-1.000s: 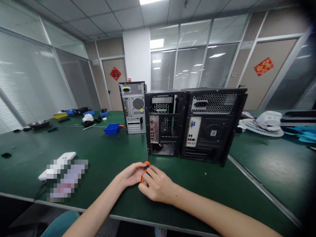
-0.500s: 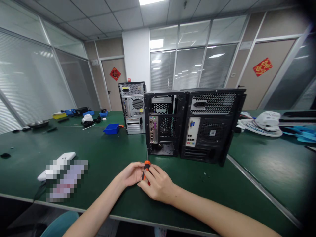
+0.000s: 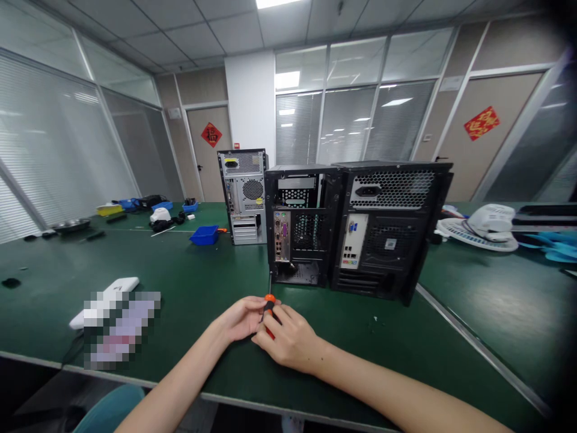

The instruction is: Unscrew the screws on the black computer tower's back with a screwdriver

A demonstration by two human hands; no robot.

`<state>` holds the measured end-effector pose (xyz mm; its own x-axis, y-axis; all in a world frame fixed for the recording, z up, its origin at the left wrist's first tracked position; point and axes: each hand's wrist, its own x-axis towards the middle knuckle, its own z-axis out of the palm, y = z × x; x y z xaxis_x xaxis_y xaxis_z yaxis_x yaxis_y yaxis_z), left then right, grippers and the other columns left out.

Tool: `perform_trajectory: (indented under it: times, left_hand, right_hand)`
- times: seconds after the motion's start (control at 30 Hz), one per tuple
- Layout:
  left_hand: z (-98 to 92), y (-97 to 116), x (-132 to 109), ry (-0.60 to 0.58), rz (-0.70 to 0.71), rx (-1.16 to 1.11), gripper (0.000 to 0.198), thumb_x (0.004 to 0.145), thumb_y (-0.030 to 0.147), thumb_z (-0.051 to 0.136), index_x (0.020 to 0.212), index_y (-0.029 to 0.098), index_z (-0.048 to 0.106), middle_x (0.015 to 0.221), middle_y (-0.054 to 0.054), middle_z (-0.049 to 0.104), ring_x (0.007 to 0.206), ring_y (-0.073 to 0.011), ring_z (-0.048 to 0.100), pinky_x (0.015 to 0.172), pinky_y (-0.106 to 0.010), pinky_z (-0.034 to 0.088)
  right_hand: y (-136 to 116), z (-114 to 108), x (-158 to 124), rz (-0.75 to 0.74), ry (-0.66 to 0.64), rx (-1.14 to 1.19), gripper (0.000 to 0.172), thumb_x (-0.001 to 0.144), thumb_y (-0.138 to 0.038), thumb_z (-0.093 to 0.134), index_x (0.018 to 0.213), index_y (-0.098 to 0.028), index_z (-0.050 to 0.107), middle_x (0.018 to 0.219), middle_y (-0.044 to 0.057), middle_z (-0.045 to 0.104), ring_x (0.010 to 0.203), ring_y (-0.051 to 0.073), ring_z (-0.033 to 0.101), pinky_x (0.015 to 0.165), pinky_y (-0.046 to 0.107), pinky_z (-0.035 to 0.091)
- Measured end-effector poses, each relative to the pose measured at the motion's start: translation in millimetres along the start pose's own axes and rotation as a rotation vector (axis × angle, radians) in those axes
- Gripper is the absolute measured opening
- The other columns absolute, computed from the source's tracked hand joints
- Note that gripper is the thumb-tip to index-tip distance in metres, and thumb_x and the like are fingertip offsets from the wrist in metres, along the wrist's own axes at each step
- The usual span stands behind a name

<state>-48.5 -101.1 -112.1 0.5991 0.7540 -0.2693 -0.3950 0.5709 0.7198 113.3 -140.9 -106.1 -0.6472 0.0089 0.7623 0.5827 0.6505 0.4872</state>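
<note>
An orange-and-black screwdriver [image 3: 270, 299] is gripped in the curled fingers of the right hand [image 3: 291, 338] and steadied by those of the left hand [image 3: 242, 319], seemingly so its shaft [image 3: 270, 286] is aligned with the middle computer tower [image 3: 302, 210] at its lower corner [image 3: 273, 269]; tip contact cannot be confirmed.

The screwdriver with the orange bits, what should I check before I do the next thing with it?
1. Right grip closed around the screwdriver handle: ok.
2. Left grip beside the handle: ok. How firmly it holds: cannot tell.
3. Shaft aimed at the middle computer case's lower left corner, as pictured: ok.
4. Tip fitted into a screw: cannot tell, too small.
5. Middle computer case standing upright: ok.
6. Blue tray out of the screwdriver's way: ok, off to the left.
</note>
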Motion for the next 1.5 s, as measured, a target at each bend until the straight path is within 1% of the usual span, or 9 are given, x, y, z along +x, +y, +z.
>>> perform_trajectory:
  times: [0.13, 0.23, 0.4, 0.5, 0.67, 0.87, 1.03, 1.13, 1.5]
  left_hand:
    - [-0.2, -1, 0, -0.001, 0.004, 0.011, 0.02, 0.073, 0.011, 0.064, 0.091, 0.004, 0.066, 0.074, -0.008, 0.067, 0.064, -0.0157, 0.065, 0.063, -0.024, 0.049]
    - [1.4, 0, 0, 0.032, -0.01, 0.019, 0.024, 0.071, 0.01, 0.066, 0.093, 0.003, 0.067, 0.075, -0.008, 0.068, 0.065, -0.0155, 0.066, 0.064, -0.024, 0.049]
    - [3.4, 1, -1, 0.076, -0.015, 0.031, 0.02, 0.072, 0.014, 0.067, 0.089, 0.004, 0.069, 0.076, -0.009, 0.07, 0.066, -0.0155, 0.066, 0.065, -0.024, 0.049]
    - [1.3, 0, -1, 0.086, -0.018, 0.033, 0.018, 0.073, 0.015, 0.067, 0.088, 0.006, 0.069, 0.076, -0.008, 0.07, 0.067, -0.0152, 0.066, 0.065, -0.024, 0.049]
    - [-0.8, 0, 0, 0.107, -0.033, 0.041, 0.021, 0.071, 0.014, 0.067, 0.092, 0.007, 0.067, 0.075, -0.007, 0.069, 0.065, -0.0159, 0.065, 0.062, -0.025, 0.048]
    - [-2.3, 1, 2, 0.118, -0.076, -0.013, 0.015, 0.07, 0.014, 0.066, 0.084, 0.009, 0.066, 0.068, -0.004, 0.065, 0.06, -0.0144, 0.062, 0.06, -0.026, 0.048]
    - [-10.4, -2, 5, 0.1, -0.002, 0.04, 0.02, 0.07, 0.013, 0.07, 0.089, 0.007, 0.067, 0.073, -0.005, 0.066, 0.064, -0.0134, 0.062, 0.065, -0.024, 0.048]
    - [-10.7, -3, 5, 0.112, 0.004, 0.065, 0.019, 0.07, 0.013, 0.071, 0.088, 0.007, 0.067, 0.071, -0.005, 0.066, 0.061, -0.0118, 0.061, 0.061, -0.022, 0.047]
    - [1.1, -1, 0, 0.15, -0.01, 0.037, 0.019, 0.064, 0.014, 0.076, 0.079, 0.009, 0.066, 0.063, -0.002, 0.064, 0.053, -0.0109, 0.06, 0.05, -0.019, 0.044]
  right_hand:
    - [5, -3, 3, -0.085, -0.028, 0.013, 0.008, 0.087, -0.022, 0.049, 0.081, -0.019, 0.052, 0.075, 0.003, 0.058, 0.073, 0.017, 0.055, 0.073, 0.035, 0.044]
    - [9, -6, 6, -0.208, -0.054, 0.063, 0.009, 0.088, -0.02, 0.045, 0.085, -0.019, 0.053, 0.074, 0.002, 0.058, 0.075, 0.016, 0.055, 0.078, 0.036, 0.043]
    - [11, -11, 11, -0.323, -0.221, 0.187, 0.014, 0.089, -0.027, 0.044, 0.095, -0.018, 0.054, 0.09, 0.006, 0.062, 0.08, 0.018, 0.056, 0.077, 0.037, 0.043]
    - [13, -17, 14, -0.345, -0.301, 0.231, 0.02, 0.087, -0.029, 0.046, 0.101, -0.016, 0.054, 0.097, 0.009, 0.062, 0.086, 0.02, 0.057, 0.08, 0.038, 0.043]
    - [19, -27, 20, -0.307, -0.391, 0.243, 0.023, 0.089, -0.024, 0.047, 0.109, -0.016, 0.054, 0.108, 0.01, 0.06, 0.101, 0.021, 0.056, 0.097, 0.041, 0.038]
    - [25, -35, 25, -0.251, -0.527, 0.282, 0.027, 0.087, -0.019, 0.052, 0.114, -0.017, 0.053, 0.119, 0.009, 0.056, 0.122, 0.023, 0.045, 0.104, 0.04, 0.035]
    - [27, -39, 27, -0.266, -0.61, 0.329, 0.029, 0.086, -0.017, 0.053, 0.115, -0.016, 0.052, 0.123, 0.011, 0.054, 0.124, 0.023, 0.043, 0.107, 0.042, 0.031]
    - [26, -40, 27, -0.266, -0.601, 0.327, 0.026, 0.09, -0.017, 0.047, 0.115, -0.015, 0.053, 0.121, 0.01, 0.055, 0.123, 0.021, 0.045, 0.108, 0.04, 0.032]
    - [20, -30, 22, -0.271, -0.411, 0.206, 0.02, 0.094, -0.016, 0.043, 0.101, -0.015, 0.061, 0.117, 0.008, 0.062, 0.118, 0.019, 0.054, 0.104, 0.037, 0.041]
